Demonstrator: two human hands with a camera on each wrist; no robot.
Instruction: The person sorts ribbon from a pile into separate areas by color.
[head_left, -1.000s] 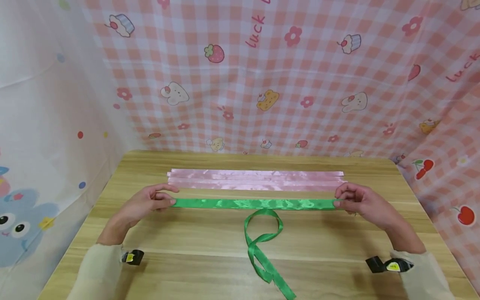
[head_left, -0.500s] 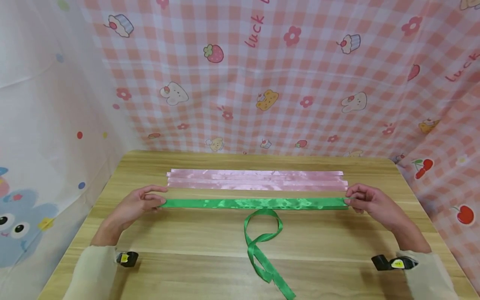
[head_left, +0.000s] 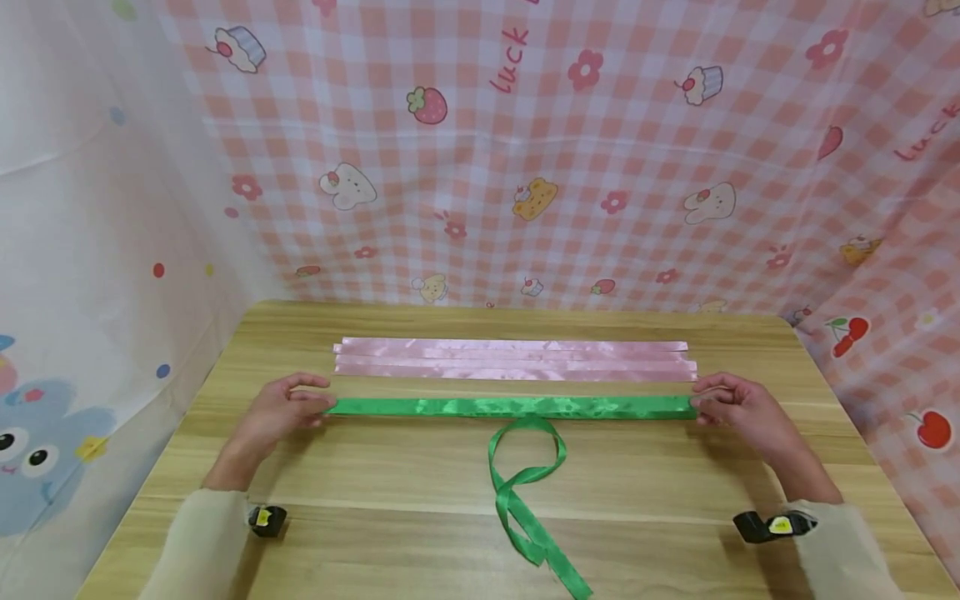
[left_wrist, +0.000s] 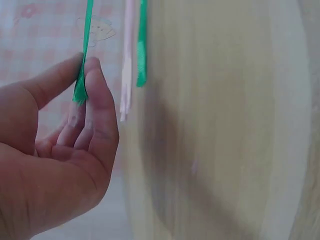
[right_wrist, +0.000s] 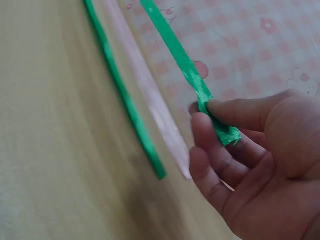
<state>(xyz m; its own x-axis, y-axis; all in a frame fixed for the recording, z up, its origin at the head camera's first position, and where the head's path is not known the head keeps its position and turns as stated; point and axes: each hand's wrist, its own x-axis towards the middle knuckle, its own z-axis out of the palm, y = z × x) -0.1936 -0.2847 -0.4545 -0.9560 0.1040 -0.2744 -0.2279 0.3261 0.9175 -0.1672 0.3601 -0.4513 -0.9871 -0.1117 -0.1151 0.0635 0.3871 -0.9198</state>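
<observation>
A green satin ribbon (head_left: 465,407) stretches nearly straight from side to side above the table. My left hand (head_left: 279,412) pinches its left end between thumb and forefinger; in the left wrist view, the frayed tip (left_wrist: 80,94) pokes out past the fingers. At the other end my right hand (head_left: 738,417) pinches it the same way, the ribbon tip (right_wrist: 230,136) hanging over the fingers. Below it another green ribbon (right_wrist: 125,100) lies flat on the table, mostly covered in the head view. Behind lie several pink satin ribbons (head_left: 510,360), side by side.
A loose green ribbon (head_left: 528,533) curls in a loop on the wooden table (head_left: 360,533), near its front edge. Printed curtains (head_left: 480,167) hang behind the table and at both sides. Each sleeve carries a small black device (head_left: 266,520) near the wrist.
Both hands have spread slightly outward compared with a second ago, then shifted little. The held green ribbon spans a bit wider in view. The pink ribbons and the looped green ribbon stay put.
</observation>
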